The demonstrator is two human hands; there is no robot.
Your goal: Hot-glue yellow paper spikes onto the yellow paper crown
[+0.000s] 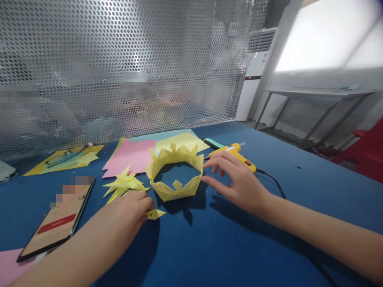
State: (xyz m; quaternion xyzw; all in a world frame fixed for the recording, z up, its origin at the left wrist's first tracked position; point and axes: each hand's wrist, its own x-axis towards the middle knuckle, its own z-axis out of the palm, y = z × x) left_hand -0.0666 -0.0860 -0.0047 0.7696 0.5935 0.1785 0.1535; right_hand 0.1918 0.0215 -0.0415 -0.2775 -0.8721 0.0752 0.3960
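Observation:
A yellow paper crown ring (175,173) made of folded pointed pieces stands on the blue table (227,247). My right hand (236,179) hovers just right of it, fingers spread, thumb almost touching the ring. My left hand (131,207) is curled and pinches a small yellow folded paper piece (155,214) in front of the ring. A pile of loose yellow folded pieces (124,184) lies just beyond my left hand.
A yellow glue gun (231,153) with a black cord lies behind my right hand. Pink (130,156), blue and yellow paper sheets lie at the back. A phone (60,217) lies at the left. A perforated metal screen (119,67) closes the table's far edge.

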